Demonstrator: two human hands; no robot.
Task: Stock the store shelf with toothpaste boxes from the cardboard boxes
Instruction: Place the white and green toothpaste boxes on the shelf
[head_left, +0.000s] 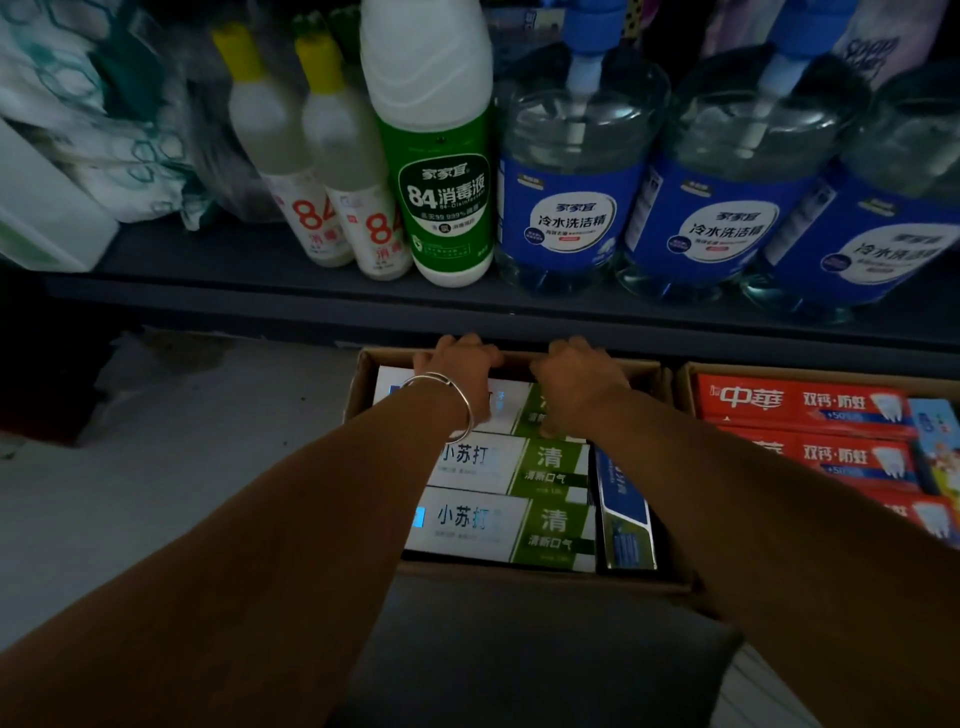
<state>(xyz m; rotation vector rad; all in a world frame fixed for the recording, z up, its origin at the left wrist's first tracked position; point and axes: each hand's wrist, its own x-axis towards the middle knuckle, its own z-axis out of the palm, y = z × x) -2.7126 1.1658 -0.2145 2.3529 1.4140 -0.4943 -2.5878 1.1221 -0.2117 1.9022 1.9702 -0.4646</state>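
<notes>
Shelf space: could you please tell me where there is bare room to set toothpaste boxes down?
A bare strip of shelf lies in front of the wrapped packs, left of the 84 bottles. From the green bottle rightward, the blue jugs crowd it. Both hands, left and right, grip the carton's far edge.

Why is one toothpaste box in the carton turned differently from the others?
In the cardboard box that both hands grip, the white-and-green toothpaste boxes lie flat in rows, but one blue box stands on its edge, squeezed along the right wall. It probably fills leftover space. Nothing looks spilled or damaged.
</notes>
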